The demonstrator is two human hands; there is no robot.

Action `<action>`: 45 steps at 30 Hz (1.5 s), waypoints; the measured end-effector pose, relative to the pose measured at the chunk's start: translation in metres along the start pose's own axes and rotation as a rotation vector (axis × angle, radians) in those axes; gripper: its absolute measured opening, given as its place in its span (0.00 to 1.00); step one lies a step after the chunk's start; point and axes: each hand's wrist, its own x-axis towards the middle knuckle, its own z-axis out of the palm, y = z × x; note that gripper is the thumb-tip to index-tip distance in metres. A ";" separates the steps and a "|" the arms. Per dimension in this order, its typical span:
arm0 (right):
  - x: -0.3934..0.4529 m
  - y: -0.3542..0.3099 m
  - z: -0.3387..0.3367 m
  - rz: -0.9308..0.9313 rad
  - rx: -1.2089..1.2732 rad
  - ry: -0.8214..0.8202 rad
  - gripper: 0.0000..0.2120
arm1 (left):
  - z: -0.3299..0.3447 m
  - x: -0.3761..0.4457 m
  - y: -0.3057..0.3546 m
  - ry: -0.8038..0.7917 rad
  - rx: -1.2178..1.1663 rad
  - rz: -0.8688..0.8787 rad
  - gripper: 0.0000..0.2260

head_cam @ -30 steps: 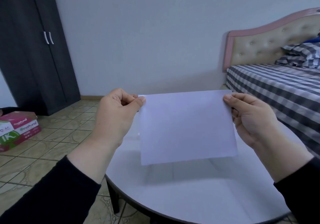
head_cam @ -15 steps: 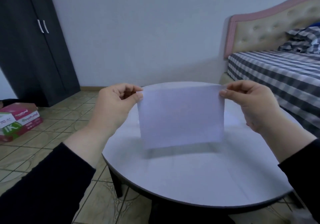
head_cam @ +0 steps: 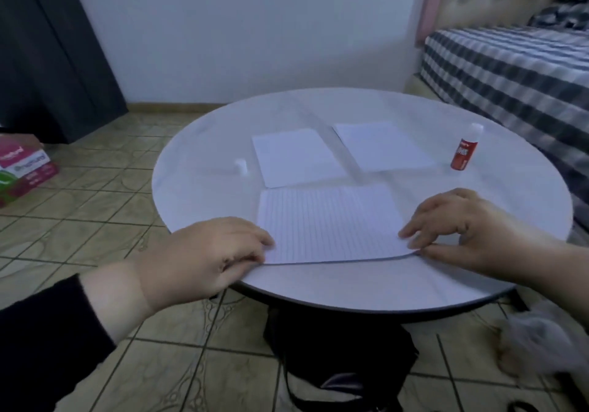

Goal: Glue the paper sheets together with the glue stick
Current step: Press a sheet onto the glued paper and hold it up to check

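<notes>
Head view gives me three paper pieces on the round white tabletop (head_cam: 197,144): one lined sheet (head_cam: 328,223) at lower centre and two plain white sheets, one (head_cam: 294,156) at centre and one (head_cam: 382,145) just right of it. My left hand (head_cam: 207,252) has its grip pinching the lined sheet's near left corner, fingers curled over the edge. My right hand (head_cam: 471,230) pinches the near right corner between thumb and fingertips; that corner is lifted slightly off the tabletop. I count one glue stick (head_cam: 464,152), red with a white top, upright at right of centre, well apart from the sheets; its label is too blurred to read. One small white cap (head_cam: 240,166) stands left of the plain sheets. At the left edge sits one paper-ream box (head_cam: 22,169), where I read "natural".
</notes>
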 end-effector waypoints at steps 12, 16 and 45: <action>0.000 0.009 -0.006 0.055 -0.064 -0.051 0.06 | -0.003 0.010 -0.001 -0.123 -0.292 -0.219 0.02; -0.001 0.007 -0.012 0.062 -0.070 -0.133 0.09 | -0.007 0.014 0.000 -0.124 -0.324 -0.276 0.05; 0.033 0.001 0.033 0.056 -0.257 -0.179 0.29 | 0.036 0.102 0.007 -0.293 -0.151 -0.186 0.24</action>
